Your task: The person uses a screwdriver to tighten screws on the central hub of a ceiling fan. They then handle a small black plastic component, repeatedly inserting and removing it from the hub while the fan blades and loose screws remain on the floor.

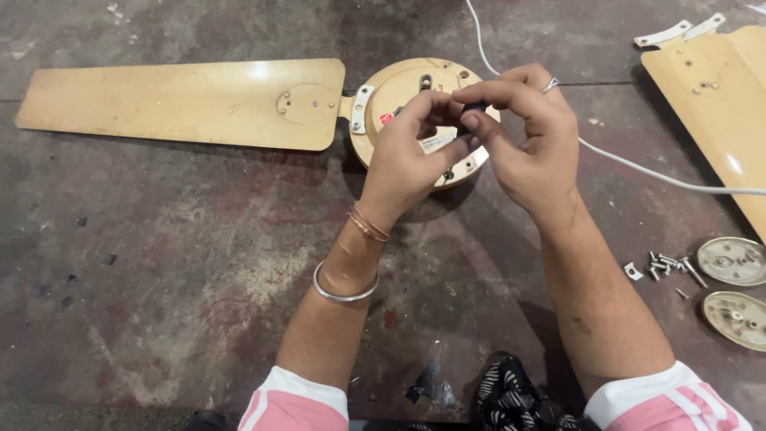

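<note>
Stained, worn concrete floor (pixel 175 263) fills our view, dark red in patches and scuffed grey elsewhere. At the centre we bring our two hands together over a cream-coloured fan motor housing (pixel 403 88), which lies flat on the floor at about twelve o'clock from our wrists. Our left hand (pixel 411 156) and right hand (pixel 523 136) both pinch a small black part (pixel 471 112) between their fingertips, fingers curled narrow around it; what the part is we cannot tell. One fan blade (pixel 183 104) is bolted to the housing and stretches away toward nine o'clock. A loose blade (pixel 718 96) with its metal brackets lies at two o'clock, well apart from the housing. A white cable (pixel 638 166) runs from twelve o'clock, passing behind our right hand and off toward three o'clock. At four o'clock lie a small heap of screws (pixel 669 266) and, just beside them, two round metal discs (pixel 732 262).
</note>
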